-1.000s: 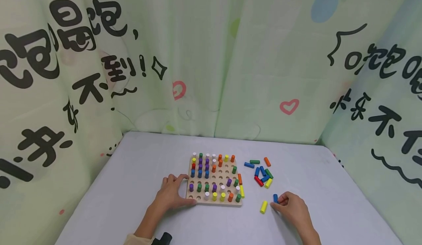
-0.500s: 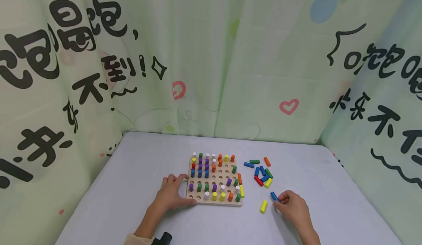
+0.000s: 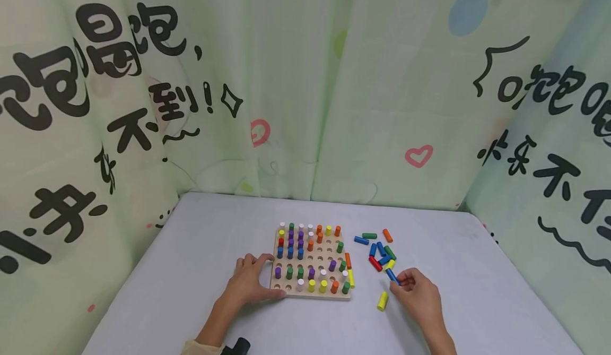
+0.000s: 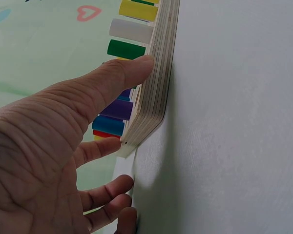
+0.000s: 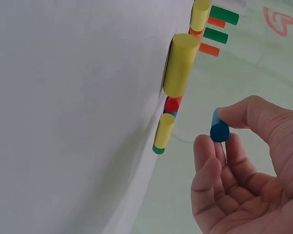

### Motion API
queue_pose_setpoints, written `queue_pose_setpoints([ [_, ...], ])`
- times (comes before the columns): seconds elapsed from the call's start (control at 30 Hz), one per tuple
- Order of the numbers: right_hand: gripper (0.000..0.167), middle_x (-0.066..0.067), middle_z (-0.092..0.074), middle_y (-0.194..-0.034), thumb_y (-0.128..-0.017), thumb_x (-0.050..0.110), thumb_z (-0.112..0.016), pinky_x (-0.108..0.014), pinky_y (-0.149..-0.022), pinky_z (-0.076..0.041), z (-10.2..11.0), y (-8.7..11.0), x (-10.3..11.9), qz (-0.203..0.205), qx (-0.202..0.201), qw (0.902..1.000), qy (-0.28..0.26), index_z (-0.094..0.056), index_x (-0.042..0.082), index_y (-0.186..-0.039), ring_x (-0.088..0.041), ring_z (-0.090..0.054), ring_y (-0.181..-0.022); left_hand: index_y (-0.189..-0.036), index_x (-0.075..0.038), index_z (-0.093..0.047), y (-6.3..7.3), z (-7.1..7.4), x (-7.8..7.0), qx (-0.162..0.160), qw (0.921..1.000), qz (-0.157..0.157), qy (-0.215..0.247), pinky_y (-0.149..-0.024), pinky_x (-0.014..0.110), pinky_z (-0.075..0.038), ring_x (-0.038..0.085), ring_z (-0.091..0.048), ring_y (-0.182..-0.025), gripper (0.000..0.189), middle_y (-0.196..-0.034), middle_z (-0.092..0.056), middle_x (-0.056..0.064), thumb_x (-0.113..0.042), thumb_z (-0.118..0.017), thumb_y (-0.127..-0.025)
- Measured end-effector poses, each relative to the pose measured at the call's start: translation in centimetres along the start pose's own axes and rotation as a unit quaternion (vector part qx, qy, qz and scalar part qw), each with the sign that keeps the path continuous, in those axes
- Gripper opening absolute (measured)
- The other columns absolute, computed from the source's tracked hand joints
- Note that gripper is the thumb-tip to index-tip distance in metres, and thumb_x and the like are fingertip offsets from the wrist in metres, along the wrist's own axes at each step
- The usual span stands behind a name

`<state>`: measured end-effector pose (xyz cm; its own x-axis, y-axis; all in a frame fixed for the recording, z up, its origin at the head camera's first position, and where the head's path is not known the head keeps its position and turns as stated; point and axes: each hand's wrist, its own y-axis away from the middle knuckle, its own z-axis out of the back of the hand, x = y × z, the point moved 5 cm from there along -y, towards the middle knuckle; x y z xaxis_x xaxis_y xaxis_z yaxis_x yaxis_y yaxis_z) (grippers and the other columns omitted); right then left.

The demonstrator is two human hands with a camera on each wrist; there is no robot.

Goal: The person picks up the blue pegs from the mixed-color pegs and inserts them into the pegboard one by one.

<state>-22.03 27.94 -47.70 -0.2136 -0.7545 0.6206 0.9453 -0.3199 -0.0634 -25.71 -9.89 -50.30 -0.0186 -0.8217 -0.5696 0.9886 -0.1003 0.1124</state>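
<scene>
A wooden pegboard (image 3: 315,262) with rows of coloured pegs stands upright in its holes at the middle of the table. My left hand (image 3: 249,280) is spread at the board's left side. Its thumb touches the front corner and its index finger the left edge; in the left wrist view the thumb (image 4: 132,72) lies against the layered wooden side. My right hand (image 3: 420,294) pinches a blue peg (image 3: 392,276) between thumb and fingers, tilted above the table. The right wrist view shows the blue peg (image 5: 219,126) end-on, with the other fingers loosely curled below.
Loose pegs in several colours lie right of the board, among them a red peg (image 3: 375,263) and a green peg (image 3: 369,236). One yellow peg (image 3: 383,301) lies nearer the front. An orange peg (image 3: 348,261) touches the board's right edge. A patterned curtain (image 3: 305,89) surrounds the white table (image 3: 229,222).
My right hand has lifted the blue peg from near the yellow one and moved it slightly up and left, tilting it. My left hand stays at the board.
</scene>
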Motion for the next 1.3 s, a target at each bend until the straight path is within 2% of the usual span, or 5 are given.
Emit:
queue_pose_setpoints([
  [0.53, 0.027, -0.012, -0.067, -0.089, -0.083, 0.008, -0.081, -0.018, -0.064, -0.046, -0.6, 0.2, 3.2, 0.047, -0.019, 0.9977, -0.044, -0.062, -0.002, -0.099, -0.021, -0.06, -0.079, -0.137, -0.026, -0.057, -0.1, 0.1, 0.1, -0.005, 1.0, 0.001, 0.002, -0.077, 0.043, -0.05, 0.029, -0.041, -0.105, 0.085, -0.113, -0.049, 0.012, -0.054, -0.093, -0.065],
  [0.77, 0.027, -0.011, -0.066, -0.089, -0.083, 0.008, -0.082, -0.014, -0.066, -0.046, -1.5, 0.2, 4.5, 0.063, -0.011, 0.9963, -0.058, -0.063, -0.002, -0.1, -0.021, -0.061, -0.079, -0.138, -0.025, -0.057, -0.1, 0.1, 0.0, -0.005, 1.0, -0.001, 0.002, -0.078, 0.043, -0.05, 0.029, -0.041, -0.106, 0.086, -0.113, -0.049, 0.012, -0.054, -0.093, -0.065],
  [1.3, 0.02, -0.008, -0.066, -0.087, -0.084, 0.003, -0.079, -0.016, -0.067, -0.049, -3.1, 0.6, 7.5, 0.101, -0.005, 0.9899, -0.1, -0.066, 0.0, -0.098, -0.018, -0.06, -0.078, -0.138, -0.024, -0.057, 0.1, 0.2, 0.0, -0.005, 1.0, -0.007, -0.004, -0.081, 0.045, -0.051, 0.029, -0.041, -0.106, 0.085, -0.113, -0.049, 0.012, -0.054, -0.093, -0.066],
])
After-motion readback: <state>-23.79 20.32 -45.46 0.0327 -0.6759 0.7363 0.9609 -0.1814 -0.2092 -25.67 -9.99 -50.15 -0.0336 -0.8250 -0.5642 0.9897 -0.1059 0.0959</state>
